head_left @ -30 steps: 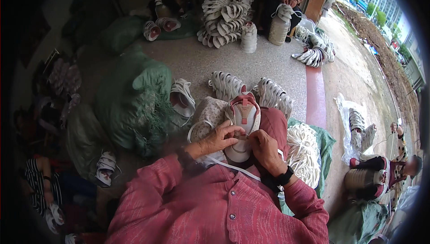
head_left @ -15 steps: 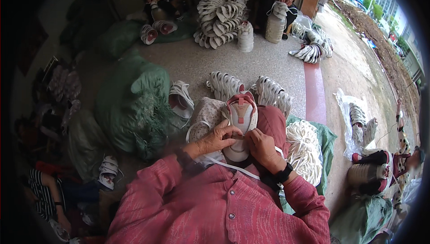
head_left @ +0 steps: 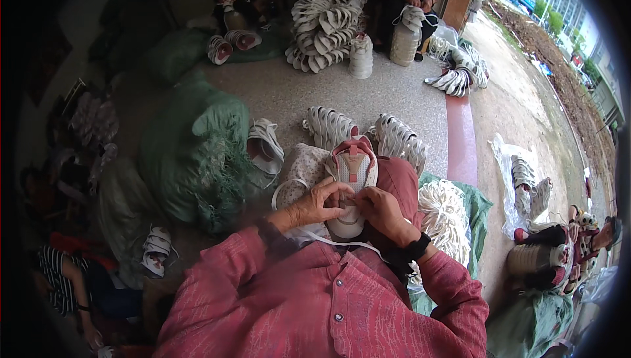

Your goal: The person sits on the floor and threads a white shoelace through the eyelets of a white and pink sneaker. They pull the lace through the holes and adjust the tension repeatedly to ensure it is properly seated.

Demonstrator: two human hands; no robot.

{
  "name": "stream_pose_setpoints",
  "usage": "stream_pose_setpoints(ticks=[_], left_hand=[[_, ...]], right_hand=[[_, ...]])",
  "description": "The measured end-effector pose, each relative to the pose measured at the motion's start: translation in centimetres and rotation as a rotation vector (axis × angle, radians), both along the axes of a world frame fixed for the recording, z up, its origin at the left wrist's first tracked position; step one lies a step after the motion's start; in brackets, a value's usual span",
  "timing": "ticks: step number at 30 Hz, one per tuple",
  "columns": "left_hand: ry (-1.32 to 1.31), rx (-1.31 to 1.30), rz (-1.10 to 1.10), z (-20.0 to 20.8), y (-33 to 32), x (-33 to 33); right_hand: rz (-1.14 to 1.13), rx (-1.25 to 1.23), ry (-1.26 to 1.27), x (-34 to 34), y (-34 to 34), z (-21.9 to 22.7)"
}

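Observation:
A white and pink shoe upper [head_left: 353, 167] with a red lining stands in front of my body, fitted over a pale rounded form [head_left: 346, 228]. My left hand [head_left: 323, 201] is closed at the upper's left edge, thumb and fingers drawn together near its front. From the other side my right hand [head_left: 383, 213] meets it, its thumb and forefinger pinched at the lacing edge; what lies between the fingertips is too small to see clearly. A white shoelace [head_left: 358, 244] loops below both hands, and another loop hangs at the left of the upper.
Laced uppers [head_left: 401, 140] stand in rows just beyond the shoe. White laces [head_left: 445, 216] lie heaped at my right, a big green sack [head_left: 197, 154] at my left. Farther off are a stack of uppers [head_left: 327, 23] and seated people at work, with others at both sides.
My right hand has shifted slightly up and left, closer to my left fingertips. The lace below has changed from a straight slanting line to a curve. The upper stays almost in place.

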State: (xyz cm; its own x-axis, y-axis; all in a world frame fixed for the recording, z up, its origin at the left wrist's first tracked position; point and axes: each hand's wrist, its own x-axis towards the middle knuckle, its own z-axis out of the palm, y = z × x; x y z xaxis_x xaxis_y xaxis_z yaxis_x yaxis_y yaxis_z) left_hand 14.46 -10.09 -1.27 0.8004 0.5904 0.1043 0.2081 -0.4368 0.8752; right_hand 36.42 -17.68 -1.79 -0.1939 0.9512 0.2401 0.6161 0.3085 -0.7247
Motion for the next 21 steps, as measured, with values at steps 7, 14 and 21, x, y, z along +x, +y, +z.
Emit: stream_pose_setpoints(ticks=[7,14,21], left_hand=[[0.012,-0.013,-0.022,0.4,0.3,-0.2],[-0.059,-0.14,0.037,-0.3,0.2,-0.6],[-0.08,-0.111,0.052,-0.8,0.3,-0.4]], right_hand=[[0.084,0.089,-0.317,0.1,0.7,1.4],[0.037,0.121,-0.253,0.8,-0.3,2.4],[0.002,0.085,-0.421,-0.6,0.2,-0.6]])
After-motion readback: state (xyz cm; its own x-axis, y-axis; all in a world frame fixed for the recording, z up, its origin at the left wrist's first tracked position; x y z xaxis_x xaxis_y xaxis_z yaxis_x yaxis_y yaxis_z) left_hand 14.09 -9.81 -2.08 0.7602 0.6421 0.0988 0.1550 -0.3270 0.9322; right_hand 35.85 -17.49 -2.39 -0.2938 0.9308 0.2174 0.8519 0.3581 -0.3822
